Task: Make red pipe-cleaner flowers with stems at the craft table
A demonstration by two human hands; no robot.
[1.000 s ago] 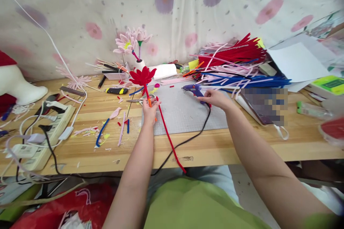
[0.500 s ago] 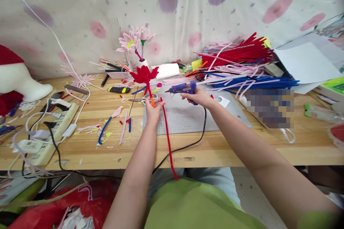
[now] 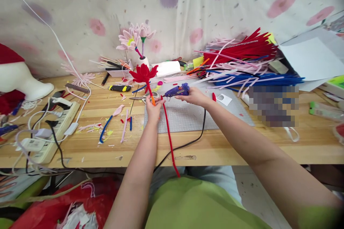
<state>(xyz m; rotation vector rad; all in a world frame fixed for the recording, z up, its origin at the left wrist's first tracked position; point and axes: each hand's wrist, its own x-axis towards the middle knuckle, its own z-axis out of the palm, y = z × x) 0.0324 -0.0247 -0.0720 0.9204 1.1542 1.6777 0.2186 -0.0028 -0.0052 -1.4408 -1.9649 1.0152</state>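
Observation:
My left hand (image 3: pixel 154 110) is closed on the stem of a red pipe-cleaner flower (image 3: pixel 143 74), which stands upright above my fingers. An orange piece (image 3: pixel 153 99) shows along the stem. The same hand pinches the top of a long red pipe cleaner (image 3: pixel 168 132) that hangs past the table edge. My right hand (image 3: pixel 194 97) grips a blue hot glue gun (image 3: pixel 176 91), its nozzle pointing left, close to the top end of the red pipe cleaner. Whether the nozzle touches it I cannot tell. Scissors (image 3: pixel 142 97) lie behind my left hand.
Under my hands lies a grey cutting mat (image 3: pixel 188 123), crossed by the glue gun's black cord (image 3: pixel 197 139). Bundles of pipe cleaners (image 3: pixel 242 57) fill the back right. A vase (image 3: pixel 143 61) with pink flowers stands behind. At left are a power strip (image 3: pixel 63 123) and a utility knife (image 3: pixel 120 88).
My right hand has moved the glue gun left and slightly down, bringing its nozzle to the red pipe cleaner's top end. My left hand keeps its hold on the flower.

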